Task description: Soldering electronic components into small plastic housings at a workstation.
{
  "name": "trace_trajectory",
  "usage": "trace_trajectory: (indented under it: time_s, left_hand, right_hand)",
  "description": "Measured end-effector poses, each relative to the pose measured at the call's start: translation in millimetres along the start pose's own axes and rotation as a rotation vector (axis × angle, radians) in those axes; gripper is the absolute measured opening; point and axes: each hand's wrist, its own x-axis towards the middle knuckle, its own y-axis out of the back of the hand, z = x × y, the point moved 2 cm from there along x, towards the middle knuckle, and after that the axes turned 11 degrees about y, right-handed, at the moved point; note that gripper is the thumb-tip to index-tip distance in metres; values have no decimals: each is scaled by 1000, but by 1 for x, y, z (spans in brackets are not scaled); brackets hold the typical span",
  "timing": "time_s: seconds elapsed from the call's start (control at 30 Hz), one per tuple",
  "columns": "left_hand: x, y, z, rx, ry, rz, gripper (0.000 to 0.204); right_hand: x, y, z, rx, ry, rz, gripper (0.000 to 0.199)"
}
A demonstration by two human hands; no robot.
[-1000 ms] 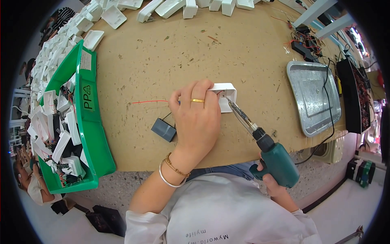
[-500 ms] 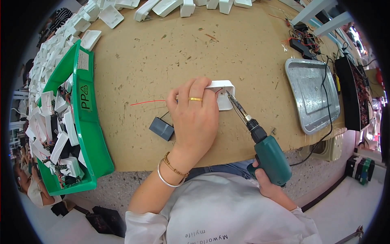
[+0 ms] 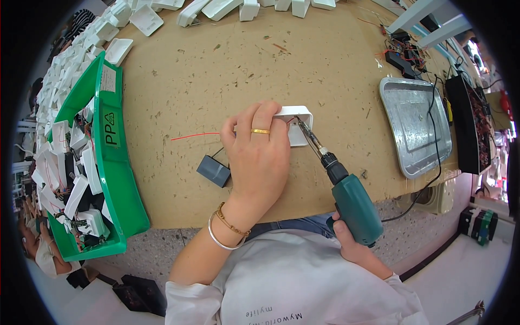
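1. Brown tabletop [image 3: 216,70], head view: an open white rectangular plastic shell [image 3: 297,138] lies toward the near edge.
2. Left hand [image 3: 258,154] grips the shell with bent fingers; right hand [image 3: 351,244] clasps a dark-green pistol-shaped plastic tool [image 3: 357,208], its metal tip [image 3: 301,124] within.
3. Shell seems light, stiff, slippery; hold its side walls.

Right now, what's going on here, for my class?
A person's left hand holds a white casing on the table. The right hand grips a green corded tool, its tip inside the casing; contact is unclear. A red wire and a dark box lie left of the casing, and a green bin stands farther left.
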Motion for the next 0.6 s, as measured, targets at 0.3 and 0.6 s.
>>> trace_trajectory:
  time_s: [0.3,0.6]
  left_hand:
    - [-1,0,0,-11,-6,11,11]
    - [-2,0,0,-23,5,-48,8]
  right_hand:
    - [-3,0,0,-27,-45,-11,37]
    - [-3,-1,-1,-6,-84,12,28]
